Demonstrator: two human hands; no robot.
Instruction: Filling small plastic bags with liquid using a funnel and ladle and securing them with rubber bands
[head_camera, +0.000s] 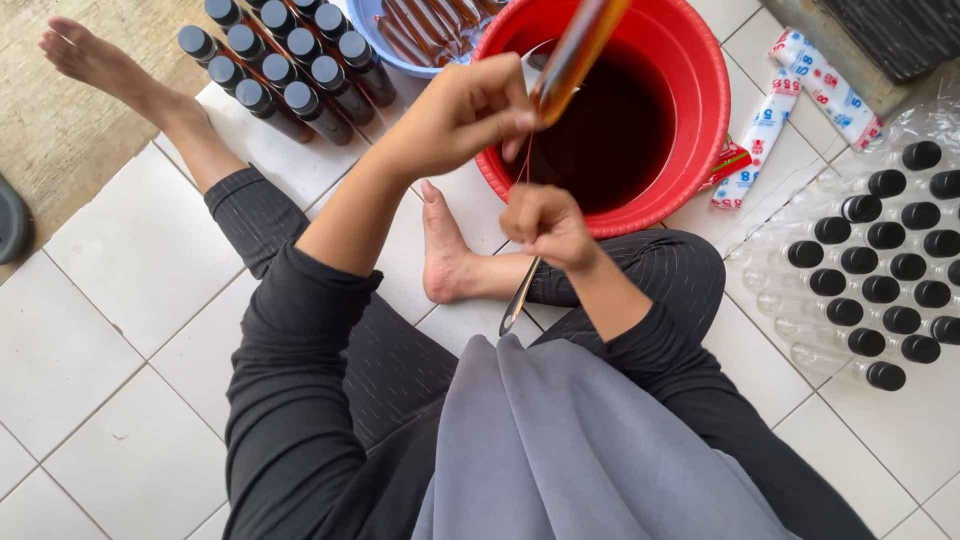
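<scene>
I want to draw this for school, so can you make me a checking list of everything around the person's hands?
Surface: white tiled floor.
Job's things: long thin pouch of brown liquid over the red bucket of dark liquid.
Clutter: filled dark-capped bottles, clear bottles in plastic wrap, blue basin, printed packets.
Grippers: left hand pinches the pouch; right hand grips a thin tool.
Cables: nothing seen.
Surroundings: tan mat.

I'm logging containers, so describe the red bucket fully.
The red bucket looks like plastic: round, thick-rimmed, upright on the white tiled floor between the seated person's legs. It holds dark reddish-brown liquid well below the rim. The left hand holds a long amber-filled tube over it; a blue basin sits alongside.
</scene>
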